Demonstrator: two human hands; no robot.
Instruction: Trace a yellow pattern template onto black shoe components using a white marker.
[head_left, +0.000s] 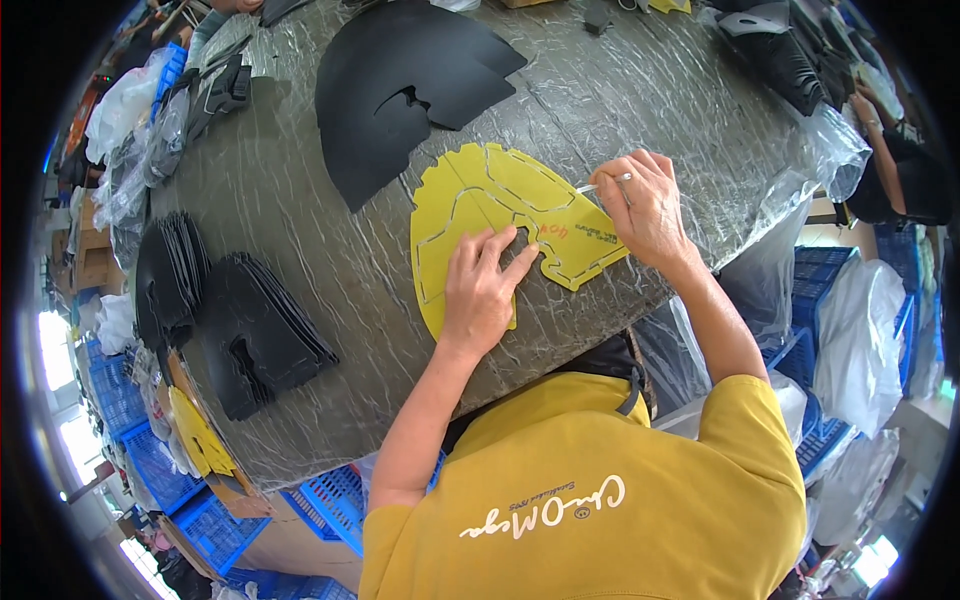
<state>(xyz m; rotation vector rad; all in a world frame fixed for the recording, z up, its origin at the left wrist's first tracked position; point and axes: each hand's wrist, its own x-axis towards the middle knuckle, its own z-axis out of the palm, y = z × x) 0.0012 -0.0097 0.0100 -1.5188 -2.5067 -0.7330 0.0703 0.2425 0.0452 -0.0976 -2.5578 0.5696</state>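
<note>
A yellow template [445,215] with cut slots and a notched edge lies on the plastic-covered table [330,290] in front of me. My left hand [478,295] rests flat on it, fingers spread beside its inner cutout. In my right hand [645,205] is a slim silver-white pen [603,183], gripped between thumb and fingers. The pen's tip touches or hovers near the end of a slot at the template's upper right; which one I cannot tell. Just beyond the template lies a large black curved sheet [400,70] with a small cutout.
Stacks of black cut pieces [255,340] sit at the table's left edge, with another stack [168,275] behind. Black parts [775,50] lie at the far right. Blue crates [335,500] stand below the table edge. A co-worker's arm [880,150] shows at right.
</note>
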